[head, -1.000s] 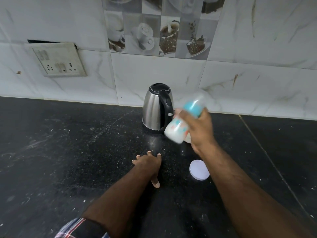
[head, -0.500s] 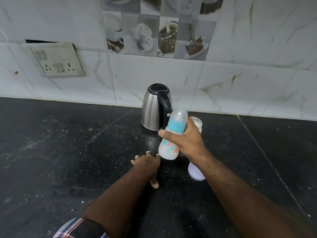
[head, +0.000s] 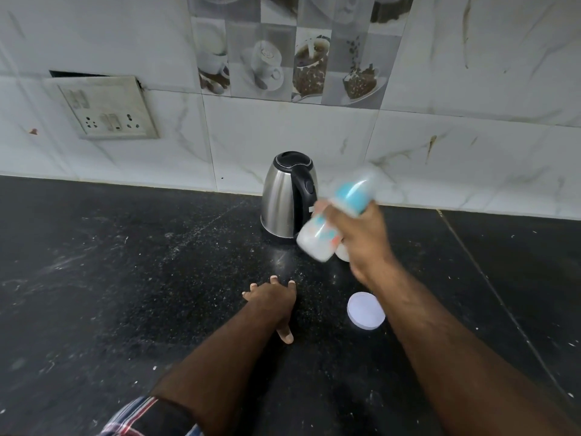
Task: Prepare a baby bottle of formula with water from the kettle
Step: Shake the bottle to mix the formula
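- Black stone bench [head: 125, 294] filling the lower frame, dusted with pale specks, back edge meeting a white marbled tile wall [head: 471, 89].
- On that wall, a switch-and-socket plate [head: 108, 110] toward the left and a band of coffee-cup picture tiles [head: 289, 55] above the middle.
- Steel kettle [head: 287, 196] upright near the back edge of the bench, black lid shut, black handle facing right.
- Right hand [head: 358, 234] raised above the bench just right of the kettle, fingers wrapped tight round a baby bottle [head: 333, 215].
- Bottle tilted, base down-left and capped top up-right, blurred; teal collar, clear cap, milky white contents in the lower part.
- Left hand [head: 273, 298] flat on the bench in front of the kettle, palm down, fingers spread and gripping nothing (thumb pointing back toward the near edge).
- Round white lid [head: 365, 310] lying flat on the bench, right of the left hand, partly under the right forearm.
- A pale container [head: 342, 253] mostly hidden behind the right hand; kind not clear.
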